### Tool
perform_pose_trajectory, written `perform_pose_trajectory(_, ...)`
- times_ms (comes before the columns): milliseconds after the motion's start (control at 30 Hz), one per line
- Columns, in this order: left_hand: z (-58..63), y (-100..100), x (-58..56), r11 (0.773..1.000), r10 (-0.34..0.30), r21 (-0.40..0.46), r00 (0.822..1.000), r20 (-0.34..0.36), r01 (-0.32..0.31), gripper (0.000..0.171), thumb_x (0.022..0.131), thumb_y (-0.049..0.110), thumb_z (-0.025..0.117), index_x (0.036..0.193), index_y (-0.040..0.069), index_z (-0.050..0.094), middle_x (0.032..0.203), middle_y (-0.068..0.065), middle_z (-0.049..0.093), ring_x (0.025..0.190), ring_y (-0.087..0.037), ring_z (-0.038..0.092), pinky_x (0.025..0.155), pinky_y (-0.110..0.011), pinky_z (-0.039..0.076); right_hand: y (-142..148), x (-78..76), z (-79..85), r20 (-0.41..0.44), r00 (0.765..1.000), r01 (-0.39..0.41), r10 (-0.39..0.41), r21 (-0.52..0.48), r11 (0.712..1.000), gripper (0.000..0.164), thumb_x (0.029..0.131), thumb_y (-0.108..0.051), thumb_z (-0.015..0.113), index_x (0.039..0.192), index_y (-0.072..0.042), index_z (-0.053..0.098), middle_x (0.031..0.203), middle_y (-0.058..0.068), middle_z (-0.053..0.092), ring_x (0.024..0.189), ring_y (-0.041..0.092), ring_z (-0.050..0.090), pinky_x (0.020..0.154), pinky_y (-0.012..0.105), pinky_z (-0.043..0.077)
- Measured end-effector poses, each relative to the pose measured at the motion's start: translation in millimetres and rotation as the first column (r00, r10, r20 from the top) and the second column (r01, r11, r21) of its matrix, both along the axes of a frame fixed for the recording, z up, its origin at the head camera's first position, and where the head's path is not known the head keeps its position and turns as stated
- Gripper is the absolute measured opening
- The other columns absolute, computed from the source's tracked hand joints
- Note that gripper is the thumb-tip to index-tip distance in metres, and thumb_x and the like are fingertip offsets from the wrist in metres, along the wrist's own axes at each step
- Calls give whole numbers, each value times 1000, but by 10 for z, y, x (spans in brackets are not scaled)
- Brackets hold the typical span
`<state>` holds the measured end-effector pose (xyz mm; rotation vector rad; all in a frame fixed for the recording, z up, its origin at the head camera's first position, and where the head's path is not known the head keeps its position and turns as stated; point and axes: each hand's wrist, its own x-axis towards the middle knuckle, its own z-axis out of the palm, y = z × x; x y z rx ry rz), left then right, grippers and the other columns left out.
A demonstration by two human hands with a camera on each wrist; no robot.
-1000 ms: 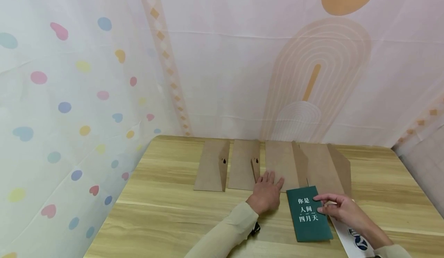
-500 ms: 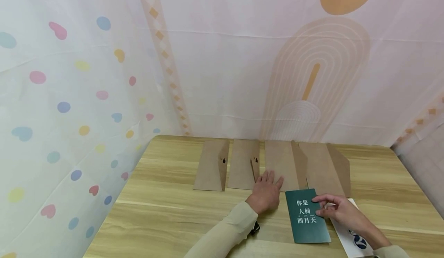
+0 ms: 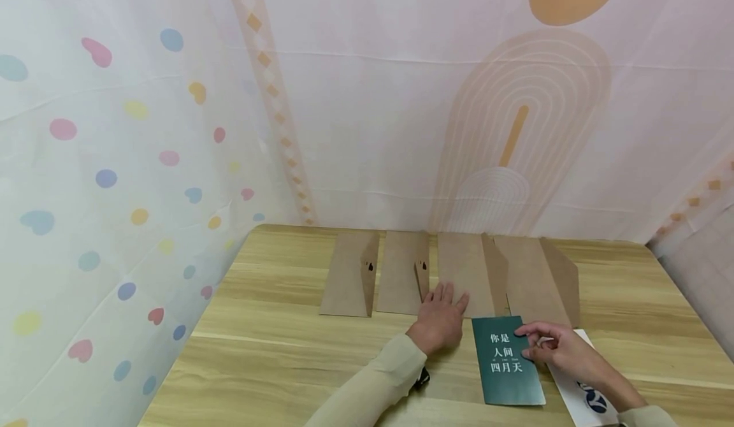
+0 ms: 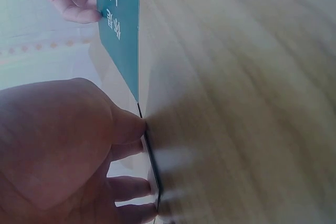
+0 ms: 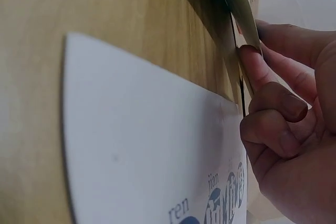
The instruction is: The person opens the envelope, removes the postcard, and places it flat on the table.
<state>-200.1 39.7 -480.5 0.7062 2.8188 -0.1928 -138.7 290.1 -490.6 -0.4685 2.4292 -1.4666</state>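
Note:
My left hand (image 3: 438,322) lies with its fingers spread on the lower edge of a brown kraft envelope (image 3: 463,267), whose flap stands out to the right. Between thumb and fingers, my right hand (image 3: 564,349) pinches the right edge of a dark green card (image 3: 507,363) printed with white Chinese characters. That card is tilted just in front of the envelopes; its pinched edge is off the table in the right wrist view. Under the right hand lies a white card (image 5: 136,129) with dark blue print, partly hidden by the hand in the head view.
Two more kraft envelopes, a far left one (image 3: 346,274) and a second one (image 3: 401,271), lie to the left in the row. Another envelope (image 3: 530,274) with its flap out lies at the right. A patterned curtain (image 3: 373,95) hangs behind the wooden table (image 3: 258,350).
The green card has shifted slightly toward the front of the table, its top edge sliding down a little. The left hand stays in place on the envelope, and the right hand has barely moved.

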Motion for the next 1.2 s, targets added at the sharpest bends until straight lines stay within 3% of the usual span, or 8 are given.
perform_pose_trajectory(333, 14, 0, 7, 1000, 2, -1, 1000, -1, -2, 54, 105, 35, 42, 157, 35, 28, 164, -1, 23, 151, -21, 22, 117, -35, 27, 24, -19, -9, -43, 998, -34, 35, 27, 999, 29, 95, -10, 65, 120, 3, 63, 91, 2, 60, 76, 5, 59, 66, 24, 51)
perform_pose_trajectory(567, 13, -3, 3, 1000, 4, 8, 1000, 5, -4, 52, 106, 35, 40, 157, 35, 28, 164, -1, 23, 151, -21, 21, 118, -35, 27, 30, -23, 13, -39, 998, -43, 45, 46, 998, 26, 97, -7, 61, 121, 3, 63, 93, 3, 64, 90, 2, 66, 71, 23, 53)
perform_pose_trajectory(800, 10, -3, 9, 1000, 4, 9, 1000, 6, -4, 53, 105, 36, 41, 157, 35, 28, 164, 0, 22, 151, -21, 21, 118, -36, 26, 50, -21, -10, -105, 992, -72, 76, 40, 997, 22, 96, -5, 62, 116, 3, 65, 88, -2, 67, 85, 3, 65, 64, 24, 51)
perform_pose_trajectory(1200, 8, -4, 10, 1000, 5, 17, 1000, 2, -5, 54, 104, 36, 44, 157, 35, 29, 164, -1, 23, 151, -21, 22, 118, -36, 27, 62, -24, -5, -144, 984, -98, 104, 44, 994, 24, 95, 0, 60, 118, 5, 64, 91, -3, 72, 85, 3, 65, 66, 24, 52)
